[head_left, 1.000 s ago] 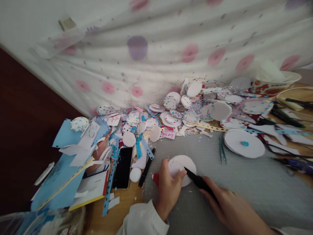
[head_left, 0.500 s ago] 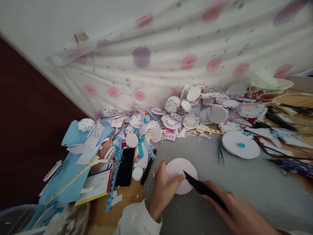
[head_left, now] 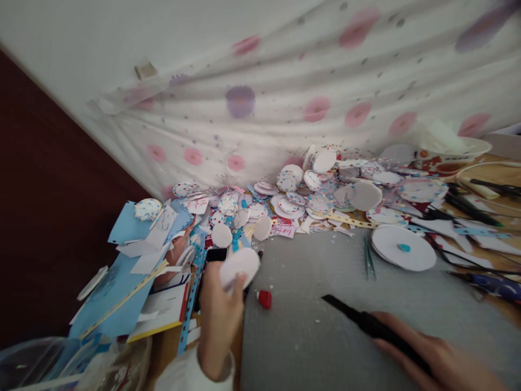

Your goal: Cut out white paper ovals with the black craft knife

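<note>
My left hand [head_left: 223, 304] is closed on a white paper disc [head_left: 244, 264], thumb on its face, lifted at the left edge of the grey mat [head_left: 293, 342]. Beneath it, a black phone [head_left: 215, 254] and a dark pen are partly covered. My right hand [head_left: 431, 353] grips a black utility knife [head_left: 374, 326], its blade pointing left just over the mat. Between the hands, at the mat's left side, lies a small red piece [head_left: 264, 299]. Whether the left hand holds one disc or a stack, I cannot tell.
Decorated paper discs [head_left: 321, 202] pile up along the curtain. On the right are a large white disc [head_left: 402, 255] with a blue piece on it, green tweezers [head_left: 369, 259], a blue-handled tool [head_left: 488, 282] and a paper bowl [head_left: 451, 157]. Blue paper sheets [head_left: 118, 298] lie left.
My left hand has carried the white disc left and up, off the mat, away from the knife. My right hand has drawn the knife back to the right. The red piece is now uncovered.
</note>
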`<state>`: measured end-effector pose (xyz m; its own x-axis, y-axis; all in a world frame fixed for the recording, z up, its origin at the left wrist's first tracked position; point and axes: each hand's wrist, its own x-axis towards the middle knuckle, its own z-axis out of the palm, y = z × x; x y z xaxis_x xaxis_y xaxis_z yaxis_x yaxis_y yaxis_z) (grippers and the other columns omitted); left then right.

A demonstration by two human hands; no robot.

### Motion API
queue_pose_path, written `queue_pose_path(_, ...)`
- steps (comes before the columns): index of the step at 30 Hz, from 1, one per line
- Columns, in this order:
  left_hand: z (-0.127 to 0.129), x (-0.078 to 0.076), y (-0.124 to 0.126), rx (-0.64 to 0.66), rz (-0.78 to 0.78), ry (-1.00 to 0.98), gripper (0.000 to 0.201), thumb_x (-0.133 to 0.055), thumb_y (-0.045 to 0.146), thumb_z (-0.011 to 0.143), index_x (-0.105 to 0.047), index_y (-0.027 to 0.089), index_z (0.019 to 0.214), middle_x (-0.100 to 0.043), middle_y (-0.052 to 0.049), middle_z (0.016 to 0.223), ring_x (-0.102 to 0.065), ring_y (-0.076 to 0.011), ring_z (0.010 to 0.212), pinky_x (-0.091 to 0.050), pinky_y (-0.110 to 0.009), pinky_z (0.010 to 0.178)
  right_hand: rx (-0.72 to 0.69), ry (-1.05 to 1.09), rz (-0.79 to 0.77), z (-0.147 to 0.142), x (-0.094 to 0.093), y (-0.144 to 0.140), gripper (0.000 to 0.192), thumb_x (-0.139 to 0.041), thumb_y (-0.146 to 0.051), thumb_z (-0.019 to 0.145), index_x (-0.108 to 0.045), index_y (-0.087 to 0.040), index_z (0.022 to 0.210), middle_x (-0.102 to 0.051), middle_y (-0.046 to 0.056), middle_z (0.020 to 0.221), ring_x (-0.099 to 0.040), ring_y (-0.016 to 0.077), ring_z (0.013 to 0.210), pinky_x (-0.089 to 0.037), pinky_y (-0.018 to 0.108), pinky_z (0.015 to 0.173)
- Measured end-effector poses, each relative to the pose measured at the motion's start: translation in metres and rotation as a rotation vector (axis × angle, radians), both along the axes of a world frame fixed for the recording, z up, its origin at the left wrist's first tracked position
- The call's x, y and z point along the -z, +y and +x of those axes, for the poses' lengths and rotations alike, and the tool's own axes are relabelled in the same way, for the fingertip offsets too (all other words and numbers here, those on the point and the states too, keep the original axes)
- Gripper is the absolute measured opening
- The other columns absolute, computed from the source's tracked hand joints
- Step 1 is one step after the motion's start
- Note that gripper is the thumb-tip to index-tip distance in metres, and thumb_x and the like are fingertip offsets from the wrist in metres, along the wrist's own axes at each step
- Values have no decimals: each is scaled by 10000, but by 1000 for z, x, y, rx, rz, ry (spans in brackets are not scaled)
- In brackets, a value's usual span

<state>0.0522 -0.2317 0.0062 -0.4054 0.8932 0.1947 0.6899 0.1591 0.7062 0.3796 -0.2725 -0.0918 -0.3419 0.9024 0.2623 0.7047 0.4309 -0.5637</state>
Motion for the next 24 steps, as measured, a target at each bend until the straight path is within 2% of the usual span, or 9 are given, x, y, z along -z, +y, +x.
queue_pose_path(2, -16, -7, 4, -33, -7, -30, 359, -676, 427, 716, -519, 207, 952, -597, -71, 923, -577, -292, 900, -452, -414, 811, 80, -85, 56, 12, 11, 10, 321, -458, -383, 973, -621, -263, 1222, -786, 8, 947, -759, 217, 716, -625, 274, 583)
queue_pose_path(4, -17, -10, 2, 97, -111, -164, 422, -704, 441, 690, -524, 196, 983, -613, -57, 923, -594, -270, 880, -470, -383, 791, 132, -165, 102, 13, 13, 24, 381, -442, -438, 965, -657, -219, 1192, -773, 67, 978, -753, 266, 771, -637, 370, 639)
queue_pose_path(8, 13, -6, -10, 328, -286, -361, 417, -724, 366, 706, -517, 212, 1034, -625, -16, 910, -595, -210, 833, -474, -305, 742, 117, -75, 167, -15, -15, 43, 438, -457, -536, 940, -687, -206, 1115, -721, 117, 996, -697, 298, 885, -594, 468, 769)
queue_pose_path(10, 31, -2, -15, 383, -315, -386, 435, -757, 322, 667, -507, 224, 1009, -597, 9, 869, -567, -182, 780, -453, -269, 684, 46, 93, 68, -36, -36, 40, 353, -506, -515, 933, -671, -226, 1053, -715, 87, 974, -688, 242, 876, -588, 368, 764)
queue_pose_path(13, 53, 6, -21, 515, -302, -475, 357, -736, 357, 704, -498, 225, 936, -533, 36, 770, -501, -144, 677, -397, -235, 587, -77, 279, -210, -66, -59, 25, 357, -430, -531, 971, -648, -255, 907, -714, 27, 807, -674, 177, 683, -557, 253, 581)
queue_pose_path(15, 67, 13, -22, 481, -215, -505, 244, -598, 435, 835, -495, 215, 808, -482, 33, 695, -466, -141, 646, -372, -245, 575, -106, 339, -311, -80, -64, 15, 414, -399, -575, 968, -654, -271, 848, -706, 13, 738, -669, 184, 642, -535, 252, 535)
queue_pose_path(18, 85, 23, -22, 262, -78, -532, 452, -339, 512, 964, -430, 217, 634, -419, 22, 599, -437, -146, 601, -354, -274, 575, -49, 368, -343, -91, -62, 7, 410, -474, -632, 908, -691, -284, 894, -709, 24, 737, -692, 225, 722, -555, 275, 583)
queue_pose_path(20, 94, 28, -21, 186, -57, -569, 521, -292, 560, 975, -401, 224, 591, -409, 23, 553, -421, -143, 559, -338, -285, 558, -15, 374, -356, -93, -60, 5, 423, -512, -654, 875, -706, -285, 950, -710, 34, 749, -698, 246, 775, -572, 294, 623)
queue_pose_path(24, 100, 30, -17, 275, -103, -594, 577, -283, 618, 966, -362, 229, 547, -382, 32, 503, -385, -129, 504, -292, -297, 529, -5, 390, -389, -92, -60, 2, 464, -510, -677, 860, -713, -281, 993, -701, 44, 742, -696, 255, 789, -587, 313, 649)
